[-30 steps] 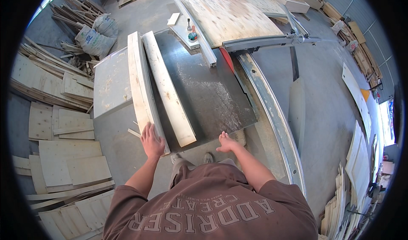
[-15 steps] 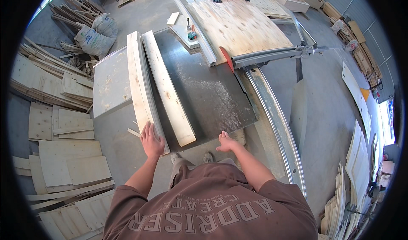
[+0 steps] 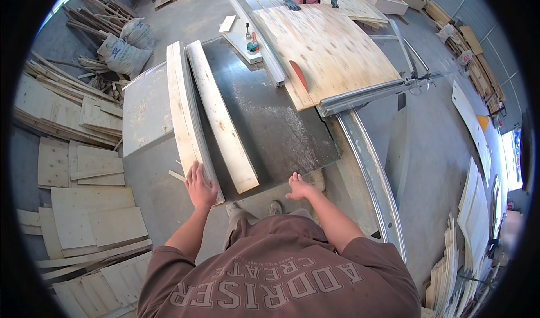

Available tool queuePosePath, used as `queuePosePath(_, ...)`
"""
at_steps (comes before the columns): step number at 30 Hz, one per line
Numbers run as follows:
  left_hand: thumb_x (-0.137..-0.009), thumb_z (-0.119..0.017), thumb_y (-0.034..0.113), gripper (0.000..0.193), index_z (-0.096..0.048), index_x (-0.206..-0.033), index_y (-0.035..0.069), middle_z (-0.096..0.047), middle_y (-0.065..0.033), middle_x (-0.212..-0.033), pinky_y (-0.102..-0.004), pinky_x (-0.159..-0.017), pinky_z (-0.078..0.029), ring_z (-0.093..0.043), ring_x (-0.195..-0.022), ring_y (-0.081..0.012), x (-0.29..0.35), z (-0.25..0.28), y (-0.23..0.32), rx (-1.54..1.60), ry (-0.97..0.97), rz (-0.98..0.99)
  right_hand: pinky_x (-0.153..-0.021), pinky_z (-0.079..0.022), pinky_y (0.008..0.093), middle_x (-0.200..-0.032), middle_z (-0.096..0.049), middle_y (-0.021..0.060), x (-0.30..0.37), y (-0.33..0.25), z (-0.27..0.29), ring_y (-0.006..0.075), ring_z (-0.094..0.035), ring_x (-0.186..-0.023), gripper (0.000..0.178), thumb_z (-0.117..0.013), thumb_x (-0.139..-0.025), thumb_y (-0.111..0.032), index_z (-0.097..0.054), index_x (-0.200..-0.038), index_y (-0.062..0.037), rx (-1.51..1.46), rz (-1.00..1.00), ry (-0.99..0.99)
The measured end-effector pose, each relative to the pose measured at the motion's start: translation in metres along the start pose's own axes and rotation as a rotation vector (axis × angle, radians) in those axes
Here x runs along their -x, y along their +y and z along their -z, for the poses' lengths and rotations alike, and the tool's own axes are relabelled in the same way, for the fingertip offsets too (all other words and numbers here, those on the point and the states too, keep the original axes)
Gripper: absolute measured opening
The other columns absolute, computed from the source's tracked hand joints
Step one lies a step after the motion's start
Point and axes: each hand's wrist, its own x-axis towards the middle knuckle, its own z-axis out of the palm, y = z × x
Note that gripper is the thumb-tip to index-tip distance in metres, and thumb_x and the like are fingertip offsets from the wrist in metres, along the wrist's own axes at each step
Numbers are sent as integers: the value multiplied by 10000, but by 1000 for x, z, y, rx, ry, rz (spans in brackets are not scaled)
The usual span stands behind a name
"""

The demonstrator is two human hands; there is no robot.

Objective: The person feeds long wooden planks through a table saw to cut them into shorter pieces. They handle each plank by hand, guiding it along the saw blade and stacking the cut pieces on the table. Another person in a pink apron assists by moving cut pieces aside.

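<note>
My left hand (image 3: 201,187) lies with fingers stretched out on the near end of a stack of long plywood strips (image 3: 183,101). At the near edge of the dark saw table (image 3: 275,140), my right hand (image 3: 299,187) hovers or rests with fingers extended, holding nothing; whether it touches the edge I cannot tell. Between the hands a single plywood strip (image 3: 222,121) lies on the table. Farther off, a large plywood sheet (image 3: 337,48) reaches past a red curved blade guard (image 3: 298,75), with a thin cut line running from the guard to its near edge.
A co-worker's gloved hands (image 3: 292,4) are at the sheet's far edge. A metal fence bar (image 3: 365,95) lies along its near edge, above a rail (image 3: 368,169). A screwdriver-like tool (image 3: 247,32) stands beyond the table. Plywood offcuts (image 3: 93,216) fill the left floor.
The plywood sheet and the metal bar at its near edge have slid toward me and rightward, past the red guard. The co-worker has followed. My hands have stayed in place.
</note>
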Motion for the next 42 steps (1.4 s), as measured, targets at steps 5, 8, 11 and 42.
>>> queuePosePath(5,-832,-713,138,727,-520,-1530,72,-465,-146,-1683,-511,-1271,-320,-396,-1567,-352,0,-1,-2,-2,0,1,-1336,-296,569,-1848,-15,187,8,-5,6,337,-101,-1706,1082,-745,-1006,-473,-110,-1744,0,19,-18,-16)
queuePosePath(8,-832,-709,136,729,-520,-1533,71,-464,-149,-1684,-512,-1269,-322,-396,-1566,-355,0,-1,-2,-5,-1,2,-1334,-302,569,-1850,-10,178,11,-7,8,337,-102,-1706,1084,-750,-1001,-471,-114,-1745,-6,8,-28,-16)
queuePosePath(11,-833,-708,138,729,-521,-1535,70,-465,-149,-1684,-513,-1268,-322,-397,-1565,-355,0,-2,-2,-1,2,-4,-1333,-306,564,-1850,-15,177,10,-7,7,333,-102,-1707,1084,-751,-999,-473,-117,-1746,-8,16,-31,-14)
queuePosePath(42,-808,-736,141,760,-519,-1533,63,-471,-144,-1681,-509,-1278,-308,-392,-1569,-351,-8,-6,1,-23,-19,-4,-1364,-208,508,-1819,-95,265,8,92,21,409,-158,-1688,1205,-851,-848,-202,-71,-1729,55,247,-415,798)
